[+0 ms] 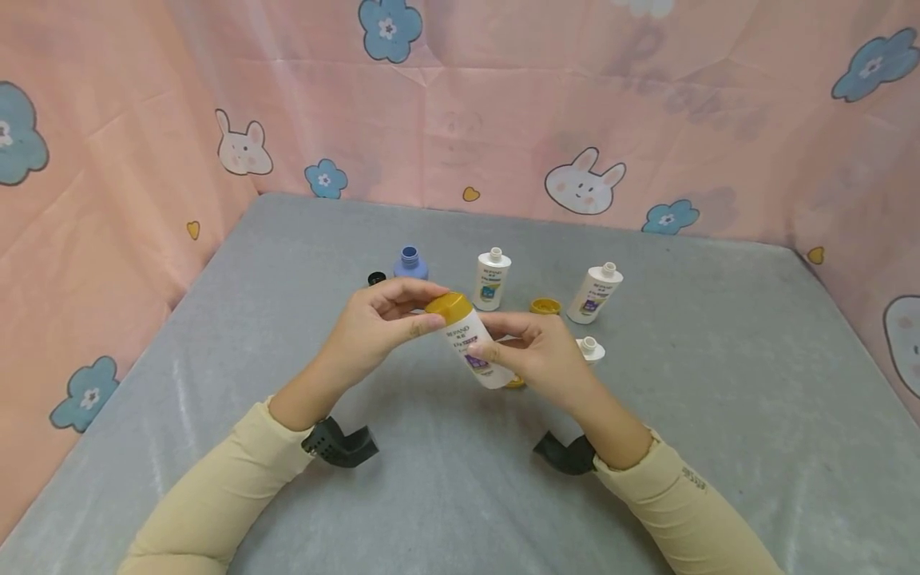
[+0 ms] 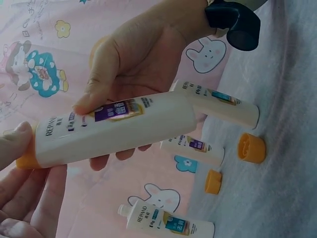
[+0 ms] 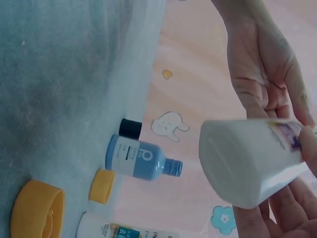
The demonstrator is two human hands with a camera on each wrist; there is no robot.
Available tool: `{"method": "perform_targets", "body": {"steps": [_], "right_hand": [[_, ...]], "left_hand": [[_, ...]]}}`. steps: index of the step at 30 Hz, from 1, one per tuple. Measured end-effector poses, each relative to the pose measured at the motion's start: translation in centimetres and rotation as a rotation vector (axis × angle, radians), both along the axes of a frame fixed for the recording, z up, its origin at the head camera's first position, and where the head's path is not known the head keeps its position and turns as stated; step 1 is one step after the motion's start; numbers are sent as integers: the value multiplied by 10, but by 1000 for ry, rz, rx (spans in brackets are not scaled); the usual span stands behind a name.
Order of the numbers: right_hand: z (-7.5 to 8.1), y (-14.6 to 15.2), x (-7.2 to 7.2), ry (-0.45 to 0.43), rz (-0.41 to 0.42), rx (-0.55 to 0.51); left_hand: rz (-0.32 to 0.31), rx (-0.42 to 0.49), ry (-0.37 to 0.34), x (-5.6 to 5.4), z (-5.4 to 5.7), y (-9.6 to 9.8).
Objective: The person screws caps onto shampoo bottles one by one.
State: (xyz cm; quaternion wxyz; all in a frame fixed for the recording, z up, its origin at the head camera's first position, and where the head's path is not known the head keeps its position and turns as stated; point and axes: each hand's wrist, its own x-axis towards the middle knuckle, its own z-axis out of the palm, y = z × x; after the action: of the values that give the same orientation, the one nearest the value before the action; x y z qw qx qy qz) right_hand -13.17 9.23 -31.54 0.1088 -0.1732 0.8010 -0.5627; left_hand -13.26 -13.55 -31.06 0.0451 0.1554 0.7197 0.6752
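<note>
At the far left of the head view, the black cap stands beside the blue bottle; the left hand hides the lower part of both. That hand is mostly closed, its thumb in front and its fingers behind, pinching the yellow lid of the held bottle. This white bottle with a purple label is in mid-air above the grey table, tilted, lid toward the upper left.

Beneath its base, the front yellow cap is largely covered. Behind, the teal-label bottle stands upright and uncapped. The right hand is half closed round the held bottle's lower body, thumb across the label and fingers behind; the head view loses most of those fingers, but the left wrist view shows their tips past the bottle's edge.

Just behind that hand, the rear yellow cap shows mainly its upper part. Next, a half-hidden bottle shows only its neck and shoulder, its label probably teal, judging by the left wrist view. Farthest right, the purple-label bottle stands uncapped in full sight.
</note>
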Motion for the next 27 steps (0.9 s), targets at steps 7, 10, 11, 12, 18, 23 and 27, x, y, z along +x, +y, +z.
{"method": "perform_targets", "body": {"steps": [7,10,11,12,18,23,27], "right_hand": [[-2,-2,0,19,-47,-9],[-4,-3,-1,16,-47,-4],[-4,-3,-1,15,-46,0],[-5,-3,-2,11,-44,3],[-7,-5,-3,-16,-29,14],[-7,-6,-3,-29,-31,12],[-8,-7,-3,-39,-31,0]], "left_hand": [[1,9,-3,-1,-2,3],[5,5,9,-2,-3,3],[7,3,12,-2,-3,3],[10,0,14,-2,-3,3],[18,-15,9,-3,-5,3],[17,-24,3,-3,-5,3],[11,-25,-3,-3,-5,2]]}}
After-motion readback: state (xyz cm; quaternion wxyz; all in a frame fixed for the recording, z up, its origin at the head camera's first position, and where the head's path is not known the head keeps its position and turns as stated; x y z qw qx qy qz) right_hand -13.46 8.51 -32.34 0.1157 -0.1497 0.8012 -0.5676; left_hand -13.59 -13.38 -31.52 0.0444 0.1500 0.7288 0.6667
